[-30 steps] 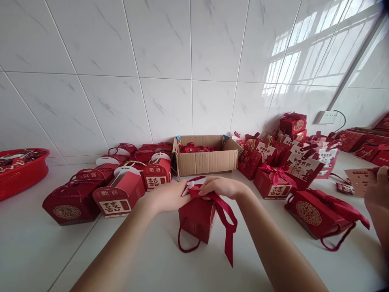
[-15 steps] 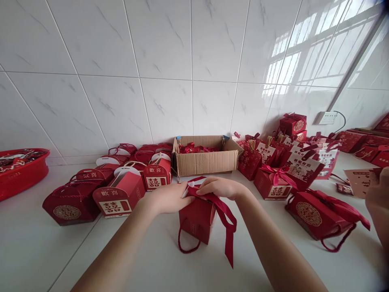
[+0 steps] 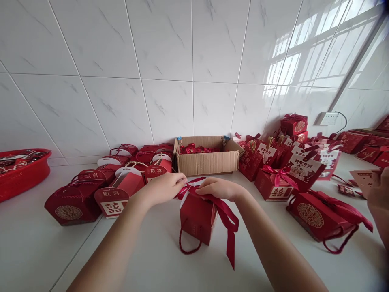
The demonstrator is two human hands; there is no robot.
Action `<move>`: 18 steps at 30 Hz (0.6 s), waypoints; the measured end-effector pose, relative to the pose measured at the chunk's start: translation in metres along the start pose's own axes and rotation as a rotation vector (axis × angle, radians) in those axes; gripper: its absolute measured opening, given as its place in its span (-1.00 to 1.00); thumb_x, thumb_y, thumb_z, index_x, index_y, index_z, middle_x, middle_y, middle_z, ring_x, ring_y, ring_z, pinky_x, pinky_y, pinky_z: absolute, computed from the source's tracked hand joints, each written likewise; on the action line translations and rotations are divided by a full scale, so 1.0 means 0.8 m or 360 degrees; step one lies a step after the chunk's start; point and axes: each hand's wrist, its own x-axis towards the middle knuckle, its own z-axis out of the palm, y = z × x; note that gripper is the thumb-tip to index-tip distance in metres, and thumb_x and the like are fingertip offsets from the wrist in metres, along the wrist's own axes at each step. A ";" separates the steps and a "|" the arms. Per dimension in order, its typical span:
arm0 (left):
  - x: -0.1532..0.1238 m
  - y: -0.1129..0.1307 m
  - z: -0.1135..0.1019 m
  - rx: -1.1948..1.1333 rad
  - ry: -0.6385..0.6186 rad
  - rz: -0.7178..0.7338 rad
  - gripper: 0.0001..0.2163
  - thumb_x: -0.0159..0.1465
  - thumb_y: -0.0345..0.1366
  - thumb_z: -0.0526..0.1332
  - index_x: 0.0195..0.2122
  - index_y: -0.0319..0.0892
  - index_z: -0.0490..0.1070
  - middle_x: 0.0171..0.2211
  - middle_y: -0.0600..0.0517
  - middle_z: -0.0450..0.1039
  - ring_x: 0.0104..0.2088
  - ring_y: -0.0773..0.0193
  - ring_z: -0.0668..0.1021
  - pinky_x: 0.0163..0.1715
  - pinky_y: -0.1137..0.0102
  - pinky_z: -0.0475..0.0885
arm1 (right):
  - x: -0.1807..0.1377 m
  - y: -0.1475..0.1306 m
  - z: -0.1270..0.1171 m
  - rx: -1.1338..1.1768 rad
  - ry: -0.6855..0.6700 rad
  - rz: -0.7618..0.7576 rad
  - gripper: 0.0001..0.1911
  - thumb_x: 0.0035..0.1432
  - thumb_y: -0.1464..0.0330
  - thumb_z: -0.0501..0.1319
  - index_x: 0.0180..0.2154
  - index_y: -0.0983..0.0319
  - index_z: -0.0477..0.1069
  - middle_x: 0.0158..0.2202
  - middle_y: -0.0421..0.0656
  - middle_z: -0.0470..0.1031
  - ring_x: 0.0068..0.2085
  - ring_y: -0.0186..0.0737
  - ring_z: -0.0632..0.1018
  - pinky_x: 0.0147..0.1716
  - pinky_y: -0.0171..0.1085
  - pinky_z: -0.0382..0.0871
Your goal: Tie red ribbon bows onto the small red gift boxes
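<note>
A red gift box [image 3: 199,217] with a twisted cord handle [image 3: 190,249] stands in front of me. Across its top lies a dark red ribbon [image 3: 226,215], its long tail hanging down the right side. My right hand [image 3: 217,188] rests on the box top, fingers closed over the ribbon. My left hand [image 3: 167,187] is just left of the box, its fingers pinched on the ribbon's other end. The ribbon's middle is partly hidden under my right fingers.
A cardboard carton [image 3: 206,162] holding red ribbon bows stands by the wall. Several red boxes [image 3: 73,205] are grouped left, beside a red basin [image 3: 24,174]. More gift boxes [image 3: 319,215] stand right, where another person's hand [image 3: 378,198] holds a card.
My left hand has moved left, away from the box top, drawing the ribbon end out with it. My right hand has stayed on the box.
</note>
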 end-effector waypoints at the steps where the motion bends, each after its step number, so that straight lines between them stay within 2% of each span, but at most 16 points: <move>1: 0.001 0.002 0.002 -0.0007 0.0004 0.0021 -0.57 0.27 0.08 -0.13 -0.29 -0.07 0.39 -0.42 0.04 0.44 -0.41 0.19 0.46 -0.45 0.40 0.24 | 0.000 0.000 0.000 -0.0005 0.0000 0.0001 -0.70 0.05 0.25 0.14 -0.62 0.25 0.19 -0.63 -0.32 0.16 -0.58 -0.44 0.17 -0.57 -0.37 0.05; 7: 0.003 0.008 0.006 0.0000 0.0048 0.0109 -0.70 0.21 0.00 0.02 -0.40 -0.12 0.34 -0.42 0.05 0.46 -0.43 0.24 0.46 -0.50 0.43 0.22 | 0.002 0.002 0.003 -0.0156 0.0016 0.0007 -0.66 0.09 0.16 0.13 -0.57 0.26 0.33 -0.63 -0.31 0.20 -0.59 -0.44 0.19 -0.59 -0.38 0.06; 11: 0.004 -0.003 0.000 0.0105 0.0117 0.0088 -0.75 0.17 -0.07 0.05 -0.45 -0.12 0.33 -0.42 0.04 0.48 -0.43 0.22 0.48 -0.52 0.42 0.22 | -0.002 0.002 0.001 -0.0259 0.0081 -0.0051 -0.54 0.13 0.04 0.09 -0.51 0.28 0.42 -0.64 -0.29 0.19 -0.60 -0.44 0.18 -0.60 -0.36 0.04; 14: 0.006 -0.025 -0.008 0.0351 0.0099 -0.0147 -0.82 0.10 -0.14 0.11 -0.53 -0.12 0.32 -0.47 0.02 0.48 -0.45 0.16 0.49 -0.51 0.38 0.21 | -0.014 -0.002 -0.008 -0.0376 0.0324 -0.0098 -0.56 0.15 0.04 0.07 -0.43 0.28 0.43 -0.53 -0.21 0.34 -0.53 -0.39 0.28 -0.56 -0.36 0.10; 18: 0.012 -0.054 -0.019 0.0580 0.0103 -0.0606 -0.87 0.04 -0.20 0.17 -0.54 -0.13 0.33 -0.43 -0.11 0.50 -0.38 -0.01 0.53 -0.44 0.29 0.26 | -0.046 -0.006 -0.023 -0.0806 0.0778 -0.0013 -0.83 0.10 0.36 0.16 -0.24 0.22 0.45 -0.26 -0.10 0.50 -0.30 -0.24 0.45 -0.39 -0.32 0.26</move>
